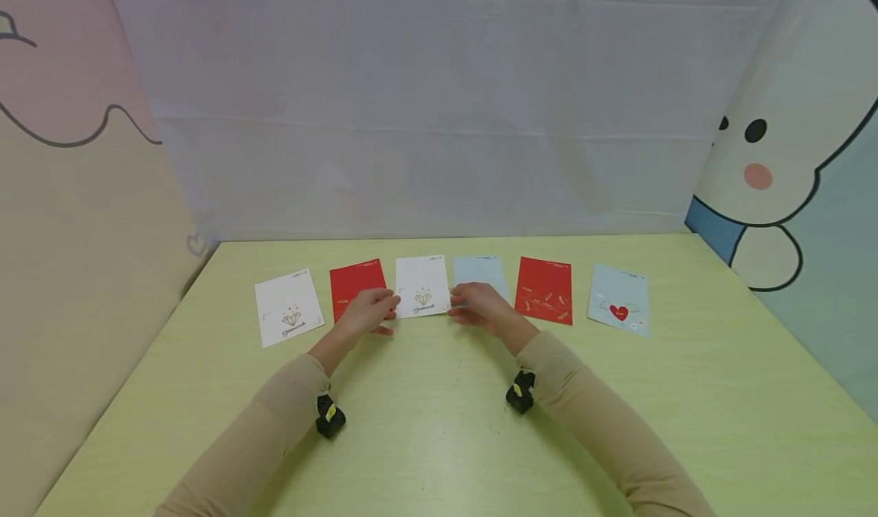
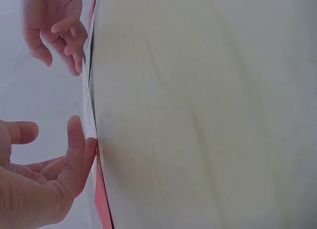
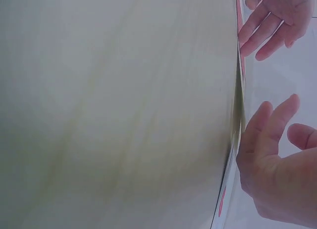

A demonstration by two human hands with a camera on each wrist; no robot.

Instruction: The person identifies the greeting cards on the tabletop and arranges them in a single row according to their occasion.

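A white card (image 1: 420, 277) with a gold diamond print lies between my two hands, in the middle of a row of cards. My left hand (image 1: 366, 313) has its fingertips at the card's left edge and covers the lower part of a red card (image 1: 358, 277). At the opposite edge, the fingertips of my right hand (image 1: 483, 307) touch the same white card, and that hand hides the lower part of a light blue card (image 1: 478, 268). Seen edge-on in the left wrist view, the white card (image 2: 89, 113) lies along the tabletop. Both thumbs stand away from it.
Farther left lies another white diamond card (image 1: 288, 300). To the right are a second red card (image 1: 544, 288) and a light blue card (image 1: 620, 292) with a red heart. The pale yellow-green table (image 1: 425, 433) ends at a white sheet (image 1: 432, 120) behind the row.
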